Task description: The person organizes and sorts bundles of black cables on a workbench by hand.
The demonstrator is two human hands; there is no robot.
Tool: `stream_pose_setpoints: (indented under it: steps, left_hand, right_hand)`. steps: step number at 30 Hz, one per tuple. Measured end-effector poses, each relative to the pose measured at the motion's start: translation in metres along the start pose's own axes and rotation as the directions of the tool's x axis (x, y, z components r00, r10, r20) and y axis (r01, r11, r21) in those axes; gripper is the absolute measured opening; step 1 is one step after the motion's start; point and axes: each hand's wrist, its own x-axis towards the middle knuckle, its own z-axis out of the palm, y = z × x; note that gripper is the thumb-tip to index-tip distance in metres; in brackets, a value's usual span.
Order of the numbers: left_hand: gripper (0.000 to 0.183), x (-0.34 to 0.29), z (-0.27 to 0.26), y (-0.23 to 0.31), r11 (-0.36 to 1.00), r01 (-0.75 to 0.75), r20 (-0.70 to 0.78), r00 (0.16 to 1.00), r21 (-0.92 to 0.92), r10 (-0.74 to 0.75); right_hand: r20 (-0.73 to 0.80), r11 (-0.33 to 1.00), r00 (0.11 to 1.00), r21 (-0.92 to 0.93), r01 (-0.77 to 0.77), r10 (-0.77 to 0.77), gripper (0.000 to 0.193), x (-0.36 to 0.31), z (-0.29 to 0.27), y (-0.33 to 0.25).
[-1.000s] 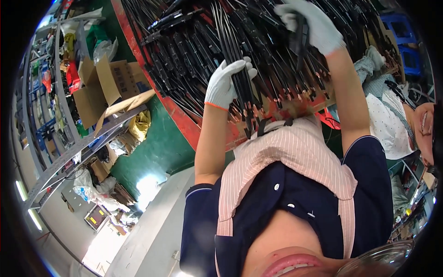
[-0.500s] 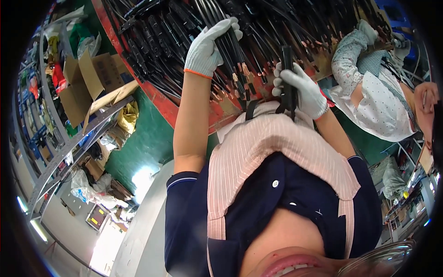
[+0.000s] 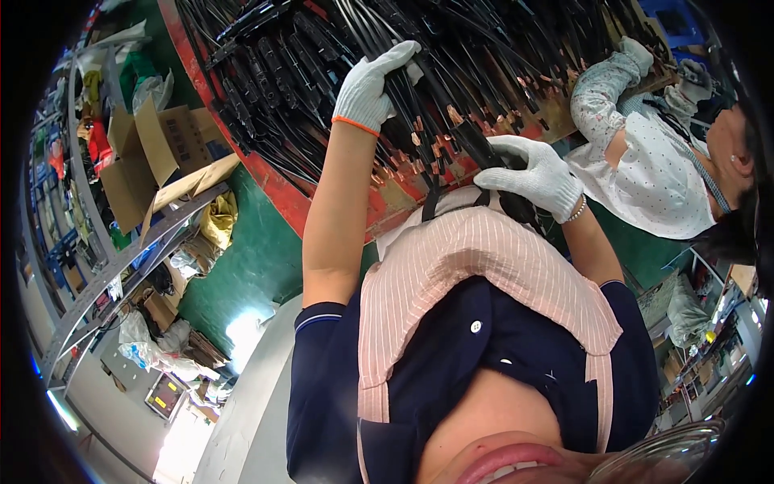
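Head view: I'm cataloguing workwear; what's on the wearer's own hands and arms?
The left hand and right hand wear white gloves, the left one with an orange edge. A beaded bracelet circles the right wrist. Short navy sleeves, the left pale-trimmed.

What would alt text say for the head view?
A white-gloved left hand grips a bundle of black cables while the white-gloved right hand holds a long black piece near bare copper ends. More cables lie on a red table; at right is a person in dotted white.
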Motion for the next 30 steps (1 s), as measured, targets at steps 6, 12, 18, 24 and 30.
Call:
stream_pose_setpoints:
  steps: [6,12,18,24,30]
  left_hand:
    - [0.017,-0.02,0.006,0.005,0.993,0.075,-0.077,0.995,0.086,-0.068]
    - [0.02,-0.022,-0.015,0.001,0.997,-0.038,-0.114,0.992,0.067,0.045]
    - [0.022,-0.06,-0.048,0.063,0.975,-0.071,-0.103,0.993,-0.212,0.05]
    - [0.023,-0.061,-0.035,0.078,0.936,-0.019,0.061,0.997,-0.35,0.043]
    - [0.027,-0.069,-0.032,0.06,0.997,-0.075,-0.108,0.991,0.009,0.076]
  right_hand:
    - [0.077,0.984,0.997,0.177,-0.034,0.02,0.039,0.034,0.014,-0.023]
    - [0.036,0.963,0.994,0.254,0.09,-0.102,0.054,0.101,0.029,-0.015]
    - [0.028,0.948,1.0,-0.318,0.005,0.004,0.075,0.133,0.028,-0.058]
    - [0.026,0.632,1.0,-0.775,0.025,-0.007,0.056,0.23,0.034,-0.108]
    - [0.113,0.38,0.968,-0.904,0.194,-0.225,0.036,0.3,0.052,-0.144]
